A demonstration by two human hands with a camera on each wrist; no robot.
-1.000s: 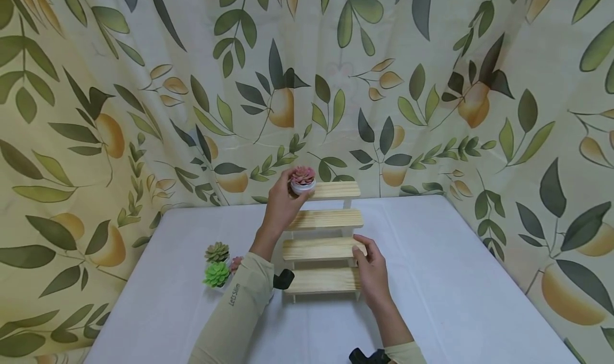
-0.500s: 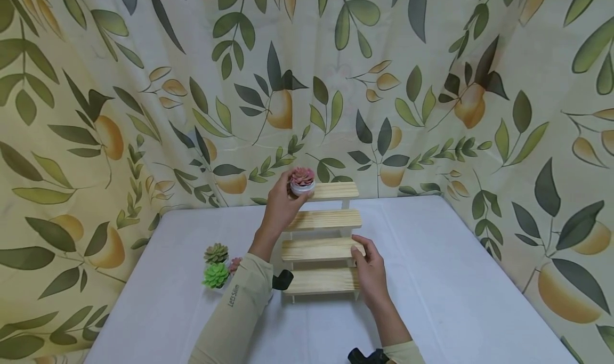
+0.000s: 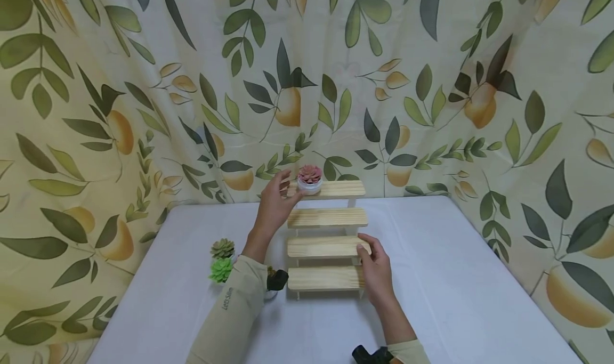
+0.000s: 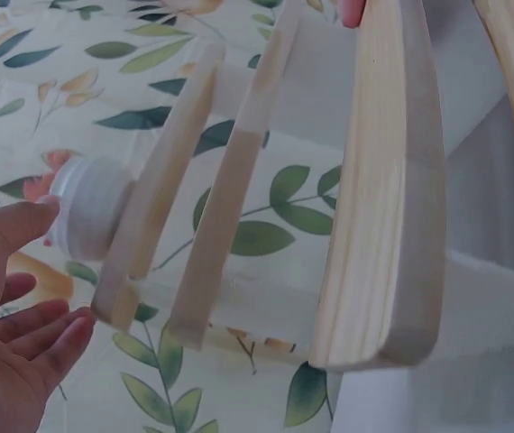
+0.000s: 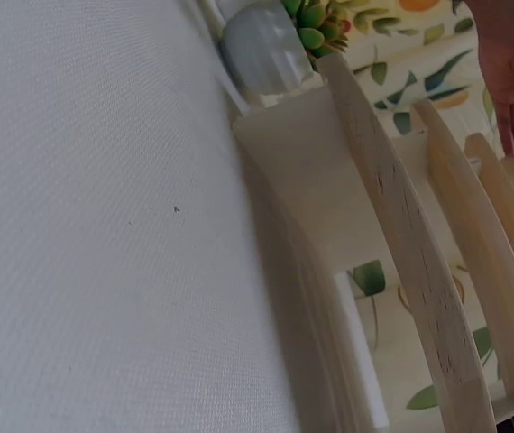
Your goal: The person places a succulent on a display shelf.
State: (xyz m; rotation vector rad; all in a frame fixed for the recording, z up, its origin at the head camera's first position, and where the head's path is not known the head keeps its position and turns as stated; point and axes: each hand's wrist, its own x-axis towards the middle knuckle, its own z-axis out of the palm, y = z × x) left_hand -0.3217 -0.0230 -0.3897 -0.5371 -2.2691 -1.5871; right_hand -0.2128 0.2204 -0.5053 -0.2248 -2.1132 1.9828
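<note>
A pink succulent in a small white pot [image 3: 309, 178] stands on the top plank of a tiered wooden stand [image 3: 328, 248], near its left end. My left hand [image 3: 275, 203] is just left of the pot, fingers spread. The left wrist view has the thumb overlapping the white pot [image 4: 96, 209] and the fingertips near the plank's end. My right hand [image 3: 376, 271] grips the right end of the second plank from the bottom, thumb at its front edge. Only one fingertip of it [image 4: 352, 11] shows at the top of the left wrist view.
Left of the stand, a dull green succulent [image 3: 223, 248] and a bright green one [image 3: 221, 269] sit on the white-covered table [image 3: 451, 300]. Another potted plant is partly hidden behind my left sleeve [image 3: 230, 305]. A leaf-patterned curtain [image 3: 345, 87] hangs behind.
My left hand has let go of the potted pink succulent and drawn slightly left and down; the pot now rests on the top plank. The right hand keeps its grip.
</note>
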